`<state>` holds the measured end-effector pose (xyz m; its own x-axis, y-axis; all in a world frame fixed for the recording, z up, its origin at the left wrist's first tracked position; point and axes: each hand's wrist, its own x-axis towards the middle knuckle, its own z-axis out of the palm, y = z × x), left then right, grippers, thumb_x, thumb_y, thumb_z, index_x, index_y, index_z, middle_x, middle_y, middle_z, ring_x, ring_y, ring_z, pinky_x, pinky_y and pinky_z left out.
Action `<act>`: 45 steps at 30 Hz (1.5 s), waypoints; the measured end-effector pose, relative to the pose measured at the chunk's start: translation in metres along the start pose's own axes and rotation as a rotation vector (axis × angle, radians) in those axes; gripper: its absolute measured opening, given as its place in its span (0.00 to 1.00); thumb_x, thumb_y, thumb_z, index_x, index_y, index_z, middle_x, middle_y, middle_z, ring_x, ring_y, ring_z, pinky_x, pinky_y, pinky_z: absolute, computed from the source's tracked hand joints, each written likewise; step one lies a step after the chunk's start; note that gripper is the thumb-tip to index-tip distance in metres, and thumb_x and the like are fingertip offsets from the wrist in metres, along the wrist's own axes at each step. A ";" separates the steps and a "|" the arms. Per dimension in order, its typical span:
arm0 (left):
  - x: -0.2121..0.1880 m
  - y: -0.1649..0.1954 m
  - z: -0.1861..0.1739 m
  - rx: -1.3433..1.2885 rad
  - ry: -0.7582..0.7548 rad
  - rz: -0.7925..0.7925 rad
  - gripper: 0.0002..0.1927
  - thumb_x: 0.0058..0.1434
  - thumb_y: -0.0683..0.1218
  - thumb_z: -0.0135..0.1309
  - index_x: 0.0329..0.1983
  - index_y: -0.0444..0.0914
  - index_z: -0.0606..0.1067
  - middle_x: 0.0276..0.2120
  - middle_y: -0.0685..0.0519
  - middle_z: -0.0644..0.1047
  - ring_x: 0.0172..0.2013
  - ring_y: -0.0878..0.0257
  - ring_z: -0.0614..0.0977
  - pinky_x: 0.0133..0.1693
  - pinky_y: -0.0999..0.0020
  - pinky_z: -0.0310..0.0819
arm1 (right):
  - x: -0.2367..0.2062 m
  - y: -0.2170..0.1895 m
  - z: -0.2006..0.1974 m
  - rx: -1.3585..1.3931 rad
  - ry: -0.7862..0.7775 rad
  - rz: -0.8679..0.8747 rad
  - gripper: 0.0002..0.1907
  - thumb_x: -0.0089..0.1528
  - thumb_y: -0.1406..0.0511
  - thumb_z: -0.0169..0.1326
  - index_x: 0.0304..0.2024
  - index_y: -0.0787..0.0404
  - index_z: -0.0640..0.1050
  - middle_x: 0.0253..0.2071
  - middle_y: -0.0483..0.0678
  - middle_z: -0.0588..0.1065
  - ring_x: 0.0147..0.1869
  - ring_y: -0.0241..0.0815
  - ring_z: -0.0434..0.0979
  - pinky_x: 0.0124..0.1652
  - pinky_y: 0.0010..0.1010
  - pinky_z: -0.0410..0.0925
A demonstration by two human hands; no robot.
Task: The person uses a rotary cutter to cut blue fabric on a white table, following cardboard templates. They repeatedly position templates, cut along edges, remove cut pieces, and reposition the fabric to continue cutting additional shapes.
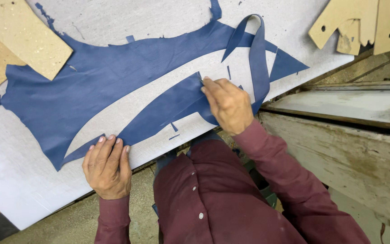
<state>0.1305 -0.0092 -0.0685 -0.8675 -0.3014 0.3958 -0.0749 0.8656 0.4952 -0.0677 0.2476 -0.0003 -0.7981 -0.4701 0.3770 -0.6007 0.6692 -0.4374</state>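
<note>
Under both hands on the pale counter (19, 180) lies a blue leather hide (91, 81), thin, limp and light by its look. Left hand (108, 166) presses flat, fingers together, on its lower tip. Right hand (228, 105) is closed on a small blade, hardly visible, at the cut edge.

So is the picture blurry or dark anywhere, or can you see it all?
In the head view, light is soft and even, with no glare; the blue leather and both hands, left hand and right hand, look sharp. Only the floor at the bottom-left corner goes dark, and the board's edges tilt from the wide lens.
</note>
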 end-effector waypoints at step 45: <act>0.041 -0.033 -0.055 0.136 0.025 0.239 0.12 0.69 0.44 0.59 0.54 0.38 0.79 0.49 0.49 0.74 0.48 0.53 0.72 0.51 0.55 0.61 | -0.055 -0.062 -0.020 0.069 -0.107 -0.054 0.10 0.65 0.73 0.61 0.49 0.67 0.78 0.45 0.53 0.79 0.45 0.47 0.82 0.43 0.33 0.75</act>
<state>0.1245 -0.0718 -0.0259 -0.8561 -0.0904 0.5088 0.0640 0.9585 0.2779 0.0144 0.2441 0.0224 -0.7625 -0.5659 0.3137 -0.6420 0.6018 -0.4750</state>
